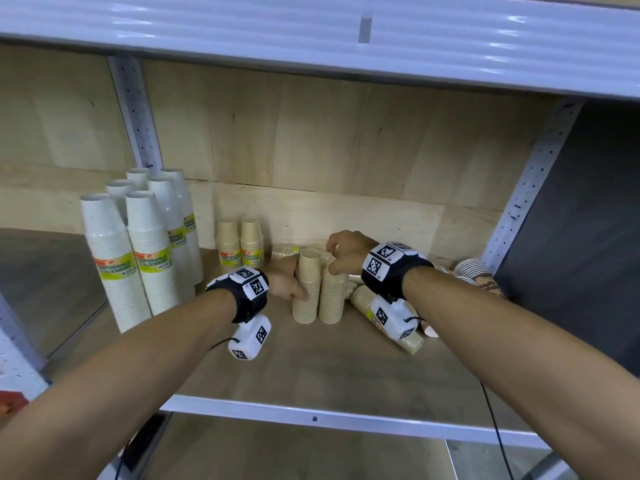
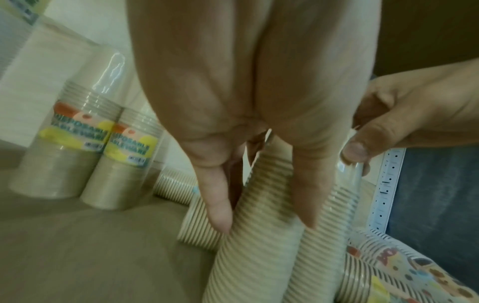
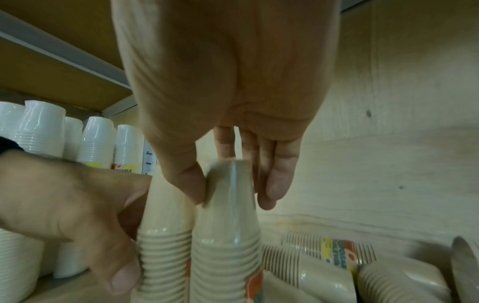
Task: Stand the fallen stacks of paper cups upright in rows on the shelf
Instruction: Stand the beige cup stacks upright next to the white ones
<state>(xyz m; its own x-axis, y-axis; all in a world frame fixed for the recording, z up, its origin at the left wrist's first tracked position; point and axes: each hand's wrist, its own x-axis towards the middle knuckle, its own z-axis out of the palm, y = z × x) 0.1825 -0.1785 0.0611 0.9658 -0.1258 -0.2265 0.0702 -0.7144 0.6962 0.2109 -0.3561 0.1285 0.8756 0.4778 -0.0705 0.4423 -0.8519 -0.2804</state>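
Two beige cup stacks stand upright side by side mid-shelf. My left hand grips the left stack at mid-height; in the left wrist view the left hand has thumb and fingers round its ribbed side. My right hand pinches the top of the right stack; the right wrist view shows the right hand holding the wrapped top cup between thumb and fingers. Fallen stacks lie behind and to the right, one patterned.
Two short labelled beige stacks stand upright at the back. Several tall white stacks stand in rows at the left. The shelf board has bare room in front. A perforated post bounds the right; the upper shelf hangs overhead.
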